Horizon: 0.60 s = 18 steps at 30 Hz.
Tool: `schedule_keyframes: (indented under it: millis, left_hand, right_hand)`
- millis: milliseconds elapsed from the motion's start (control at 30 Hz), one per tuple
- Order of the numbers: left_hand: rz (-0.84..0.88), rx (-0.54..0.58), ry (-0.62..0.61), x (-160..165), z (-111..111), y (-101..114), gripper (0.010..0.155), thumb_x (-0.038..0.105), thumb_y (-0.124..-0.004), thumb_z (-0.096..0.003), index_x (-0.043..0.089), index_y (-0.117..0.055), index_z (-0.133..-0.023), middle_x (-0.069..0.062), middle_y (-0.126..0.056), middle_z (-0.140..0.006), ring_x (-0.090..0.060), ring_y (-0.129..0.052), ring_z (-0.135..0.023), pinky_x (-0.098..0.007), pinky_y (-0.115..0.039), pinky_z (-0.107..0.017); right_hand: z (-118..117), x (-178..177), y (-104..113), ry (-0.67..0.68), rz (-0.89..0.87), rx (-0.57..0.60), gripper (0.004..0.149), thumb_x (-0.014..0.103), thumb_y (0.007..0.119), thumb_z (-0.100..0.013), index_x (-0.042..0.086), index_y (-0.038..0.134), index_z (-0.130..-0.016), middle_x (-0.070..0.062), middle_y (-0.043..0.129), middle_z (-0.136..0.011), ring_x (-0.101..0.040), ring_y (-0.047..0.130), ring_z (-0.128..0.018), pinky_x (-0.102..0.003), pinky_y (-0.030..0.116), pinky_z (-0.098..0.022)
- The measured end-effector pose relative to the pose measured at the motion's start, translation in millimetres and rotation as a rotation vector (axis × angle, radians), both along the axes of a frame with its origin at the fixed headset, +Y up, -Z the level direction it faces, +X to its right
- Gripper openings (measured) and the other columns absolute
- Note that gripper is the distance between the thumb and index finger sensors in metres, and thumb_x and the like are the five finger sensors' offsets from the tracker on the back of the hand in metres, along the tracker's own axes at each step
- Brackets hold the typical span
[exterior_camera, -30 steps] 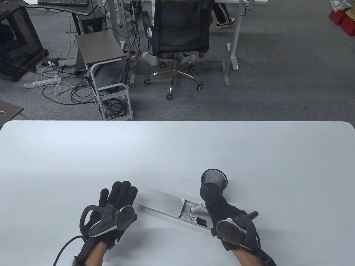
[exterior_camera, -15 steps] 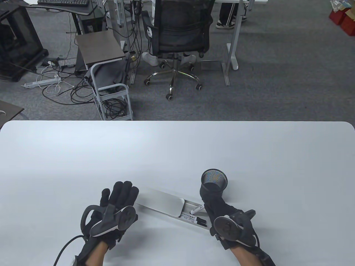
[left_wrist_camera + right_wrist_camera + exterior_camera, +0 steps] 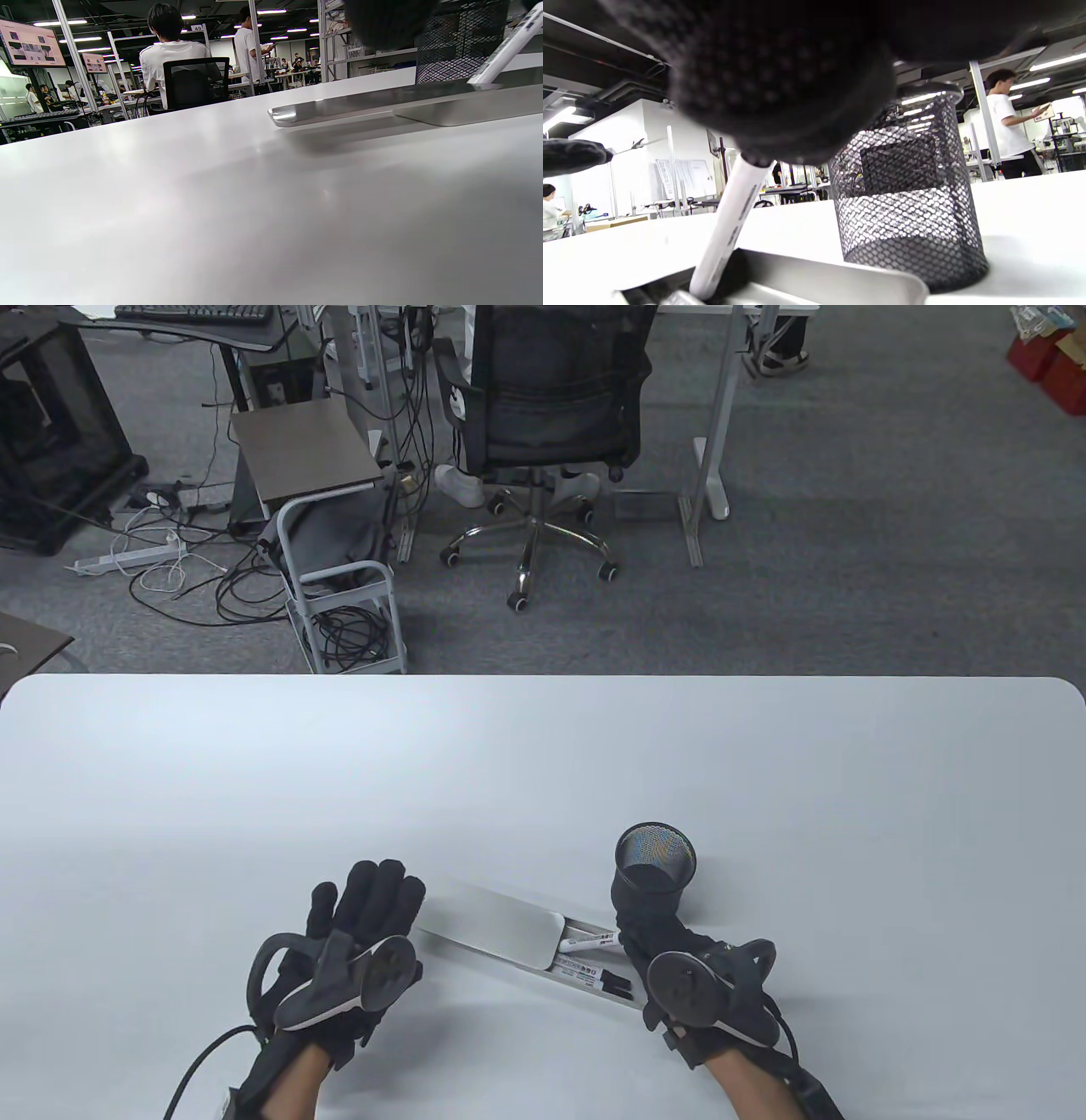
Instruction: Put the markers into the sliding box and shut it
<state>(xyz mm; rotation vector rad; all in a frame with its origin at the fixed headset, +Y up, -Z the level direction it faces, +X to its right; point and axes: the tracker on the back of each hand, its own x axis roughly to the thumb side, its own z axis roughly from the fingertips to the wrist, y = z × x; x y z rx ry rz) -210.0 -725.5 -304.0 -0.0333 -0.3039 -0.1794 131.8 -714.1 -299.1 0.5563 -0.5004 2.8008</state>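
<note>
My right hand (image 3: 670, 937) pinches a white marker (image 3: 585, 938), its free end dipping down into the open tray of the box (image 3: 543, 971), long axis along the tray toward the lid (image 3: 492, 929). A second marker (image 3: 594, 976) lies inside. My left hand (image 3: 365, 908) rests flat, fingers straight, at the lid's left end. Mesh cup (image 3: 655, 869) just behind.

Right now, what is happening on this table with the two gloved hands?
A person is putting markers into a metal sliding box. The right hand holds a white marker and lowers it into the open part of the box, where another marker already lies. The left hand rests flat on the table at the box's other end. The lid covers only part of the box. A black mesh pen cup stands just behind.
</note>
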Motion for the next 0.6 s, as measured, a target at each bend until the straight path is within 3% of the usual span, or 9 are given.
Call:
schedule_keyframes:
  millis: [600]
  left_hand:
    - [-0.004, -0.007, 0.002, 0, 0, 0, 0.090, 0.060, -0.068, -0.0435, 0.030, -0.013, -0.108, 0.000, -0.009, -0.118, -0.032, -0.015, -0.111, -0.061, -0.027, -0.075]
  right_hand:
    - [-11, -7, -17, 0.036, 0.148, -0.111, 0.039, 0.029, 0.089, -0.040, 0.020, 0.086, -0.078, -0.014, 0.101, -0.075, -0.005, 0.103, -0.011, -0.023, 0.089, -0.004]
